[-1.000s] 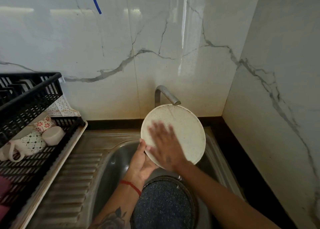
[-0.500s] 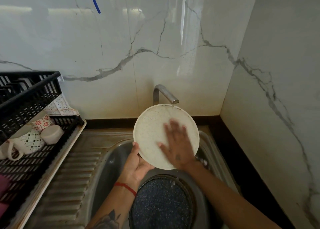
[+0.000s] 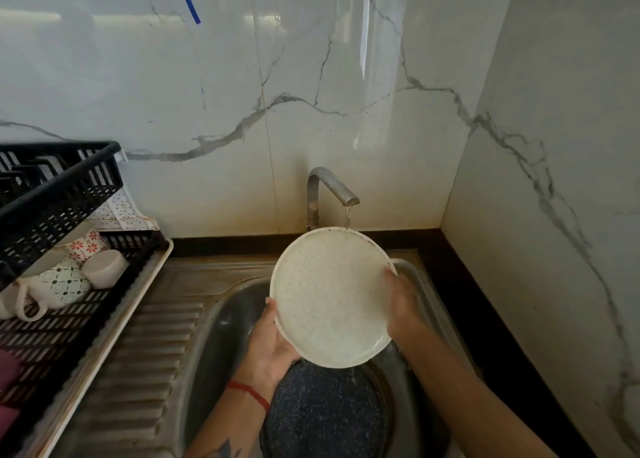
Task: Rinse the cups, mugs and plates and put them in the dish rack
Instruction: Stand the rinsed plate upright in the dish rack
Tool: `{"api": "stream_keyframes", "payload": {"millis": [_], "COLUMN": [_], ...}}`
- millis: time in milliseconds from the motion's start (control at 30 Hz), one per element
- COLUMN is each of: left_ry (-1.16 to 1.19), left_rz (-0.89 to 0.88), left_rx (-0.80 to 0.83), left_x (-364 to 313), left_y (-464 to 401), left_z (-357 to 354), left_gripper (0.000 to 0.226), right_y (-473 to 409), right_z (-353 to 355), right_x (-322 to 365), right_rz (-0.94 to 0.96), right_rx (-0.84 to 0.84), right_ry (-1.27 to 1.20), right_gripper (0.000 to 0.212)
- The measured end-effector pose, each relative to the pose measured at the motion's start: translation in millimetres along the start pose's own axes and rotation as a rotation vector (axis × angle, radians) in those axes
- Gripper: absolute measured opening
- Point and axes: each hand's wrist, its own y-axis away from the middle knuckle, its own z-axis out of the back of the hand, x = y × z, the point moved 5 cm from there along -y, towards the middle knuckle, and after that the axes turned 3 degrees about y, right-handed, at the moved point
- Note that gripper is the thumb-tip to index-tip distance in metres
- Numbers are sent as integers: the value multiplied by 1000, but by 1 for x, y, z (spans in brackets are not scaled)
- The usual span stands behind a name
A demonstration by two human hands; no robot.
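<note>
I hold the speckled white plate [image 3: 329, 295] over the sink [image 3: 221, 319], tilted up toward me so its face shows, its top rim right under the tap [image 3: 329, 184]. A thin stream of water [image 3: 347, 217] falls from the spout onto that top edge. My left hand [image 3: 268, 347] grips the plate at its lower left rim, thumb on the front edge and the palm cupped behind. My right hand [image 3: 401, 302] holds the right rim, fingers curled around the edge; it is blurred, so I cannot make out the fingers one by one. A red string [image 3: 247, 390] circles my left wrist.

Below the plate, in the sink bowl, sits a dark speckled pan [image 3: 325, 412], partly hidden by my forearms. To the left of the sink bowl runs the ribbed steel drainboard [image 3: 145, 353].

On the far left stands the black dish rack [image 3: 55, 187] on its pale tray [image 3: 114, 322]. In its lower tier lie a mug with red flowers [image 3: 86, 244], a mug with a green pattern [image 3: 62, 283] on its side with the handle toward me, and a plain white cup [image 3: 104, 267] just beside them. Behind everything is a white marble-look wall [image 3: 207, 77].
</note>
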Motion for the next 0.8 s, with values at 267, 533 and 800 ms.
{"api": "stream_keyframes", "payload": {"millis": [267,533,800], "left_ry": [12,-65,-430], "left_rz": [250,-94,-217], "left_rx": [35,10,-104], "left_x": [7,-17,-23], "left_y": [-3,-7,-18], "left_z": [8,-21,-31], "left_gripper": [80,37,37], "right_y": [9,-1,14], "right_z": [18,39,42], "right_x": [-11,-17,20], "right_rz": [-94,-85,171], "right_rx": [64,267,93], "right_ry": [-208,-84,-96], "right_gripper": [42,37,41]}}
